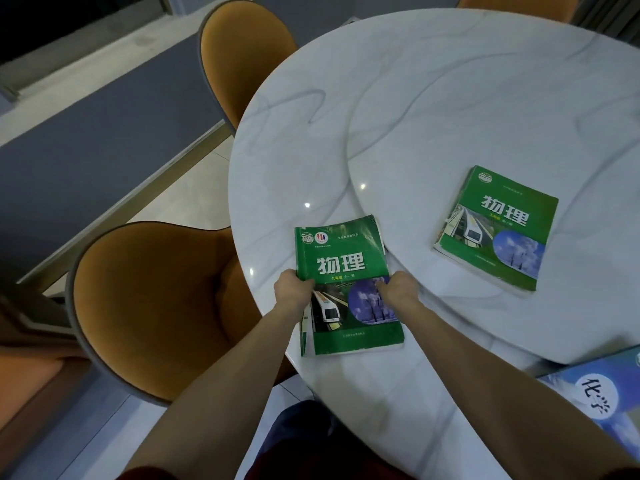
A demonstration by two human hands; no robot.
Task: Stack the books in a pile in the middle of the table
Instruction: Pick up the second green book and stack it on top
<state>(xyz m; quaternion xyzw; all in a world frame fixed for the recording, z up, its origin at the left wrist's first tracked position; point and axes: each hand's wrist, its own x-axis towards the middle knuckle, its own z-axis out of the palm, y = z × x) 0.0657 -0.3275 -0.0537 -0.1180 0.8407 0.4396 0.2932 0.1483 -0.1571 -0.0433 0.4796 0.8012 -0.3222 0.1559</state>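
A worn green book [341, 261] lies near the table's near-left edge. My left hand [292, 289] grips its left side and my right hand [398, 289] grips its right side, thumbs on the cover. A second green book [498, 226] with the same cover lies flat on the raised round centre disc [450, 116], to the right and apart from my hands. A blue book [595, 396] lies at the near right edge, partly cut off by the frame.
The round white marble table [294, 133] fills the upper right. Two orange chairs stand at its left: one close [149, 306] beside the held book, one farther back [239, 53]. A third chair back [512, 1] shows at the far side.
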